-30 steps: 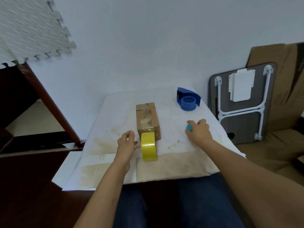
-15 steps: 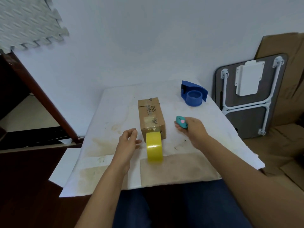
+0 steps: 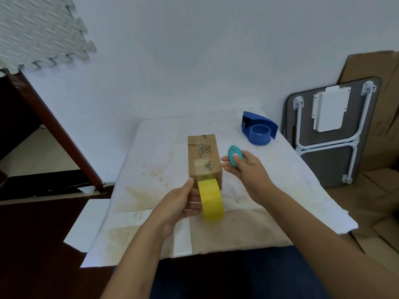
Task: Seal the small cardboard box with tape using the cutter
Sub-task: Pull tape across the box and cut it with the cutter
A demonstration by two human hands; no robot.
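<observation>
A small cardboard box (image 3: 204, 156) lies lengthwise in the middle of the white table (image 3: 155, 160), with old clear tape on its top. A yellow tape roll (image 3: 211, 200) stands on edge against the box's near end. My left hand (image 3: 181, 203) grips the roll from its left side. My right hand (image 3: 246, 169) hovers just right of the box and holds a small teal oval cutter (image 3: 234, 158) between thumb and fingers.
A blue tape dispenser (image 3: 259, 131) sits at the table's far right corner. A folded table (image 3: 330, 130) and flattened cardboard (image 3: 375, 117) lean against the wall at right. A dark wooden frame (image 3: 56, 134) slants at left.
My right hand picked the teal cutter up from the table at right and carried it over beside the box. My left hand closed onto the yellow tape roll.
</observation>
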